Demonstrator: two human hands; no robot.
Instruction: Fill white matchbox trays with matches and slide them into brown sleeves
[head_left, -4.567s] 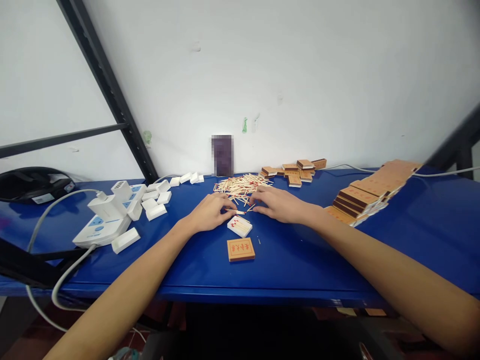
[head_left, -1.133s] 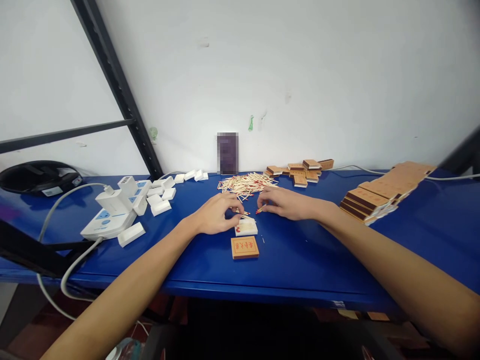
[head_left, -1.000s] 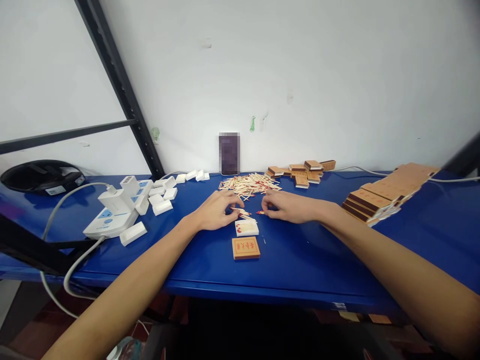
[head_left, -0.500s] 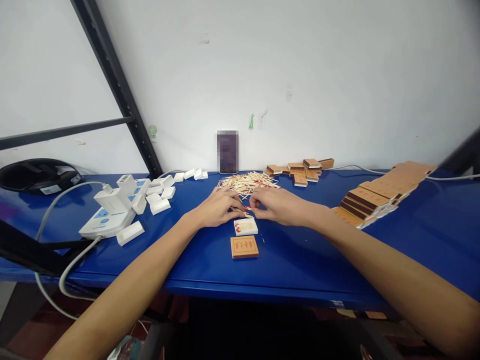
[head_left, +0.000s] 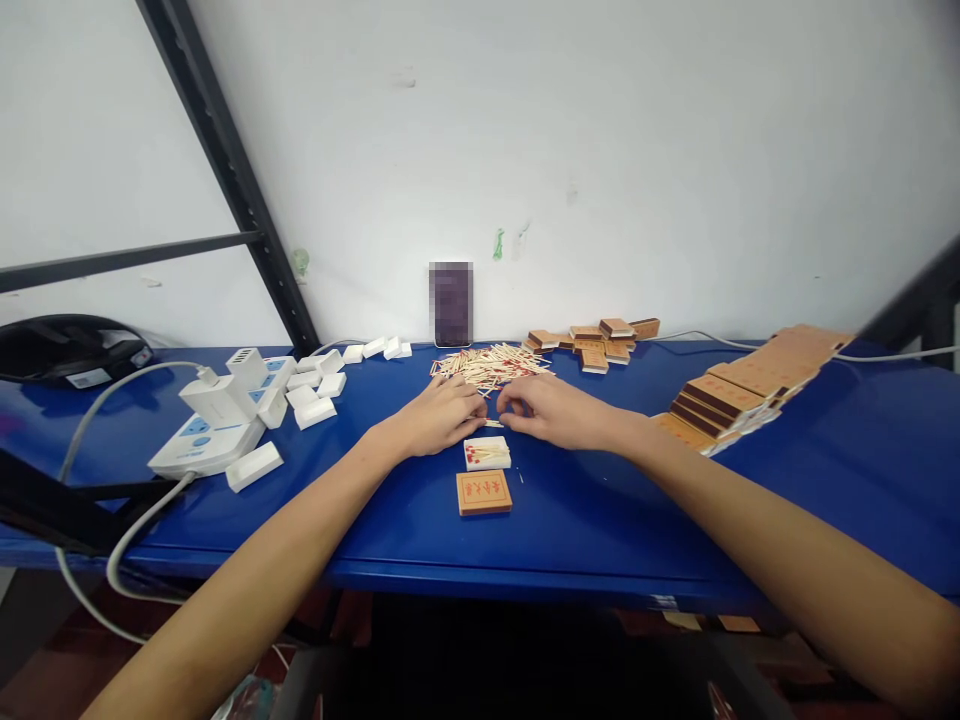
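My left hand [head_left: 442, 415] rests at the near edge of a loose pile of red-tipped matches [head_left: 489, 366]. Its fingers are curled together over a few matches [head_left: 491, 423] that show partly at the fingertips. Facing it, my right hand [head_left: 551, 408] is bent, thumb and forefinger a little apart beside the same matches, with nothing clearly between them. Just below the hands lies a white matchbox tray [head_left: 498, 463] with matches in it, red heads mostly to the left. Nearer still is a tan matchbox sleeve [head_left: 484, 493] with red print.
Several white trays [head_left: 316, 412] lie at left by a power strip [head_left: 202, 445] with chargers. Tan matchboxes [head_left: 592, 352] are heaped at back right. More matchbox sleeves [head_left: 724, 395] form a row at right. A phone-like dark screen [head_left: 453, 305] leans on the wall.
The tray now shows more loosely lying matches and red heads. My right thumb and forefinger have parted slightly. The view has shifted a little, and both hands stay near the pile.
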